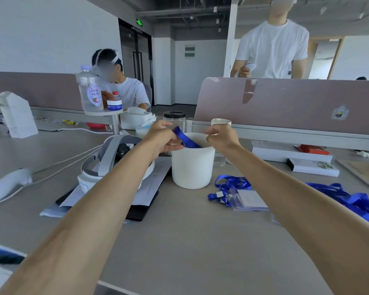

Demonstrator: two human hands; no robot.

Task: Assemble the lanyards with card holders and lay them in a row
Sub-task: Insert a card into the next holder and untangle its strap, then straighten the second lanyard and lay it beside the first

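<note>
A white bucket (192, 167) stands at the middle of the desk. Above its left rim my left hand (161, 138) pinches a blue lanyard strap (185, 139) that runs down into the bucket. My right hand (218, 136) is at the bucket's right rim with fingers curled; whether it grips the rim or something small I cannot tell. On the desk to the right of the bucket lies a blue lanyard with a clear card holder (246, 199). A loose heap of blue lanyards (354, 199) lies further right.
A white headset (107, 165) sits on papers and a black folder left of the bucket, with cables trailing left. Jars and a cup stand behind the bucket. A pink divider (285, 103) closes the back. Two other people are beyond it.
</note>
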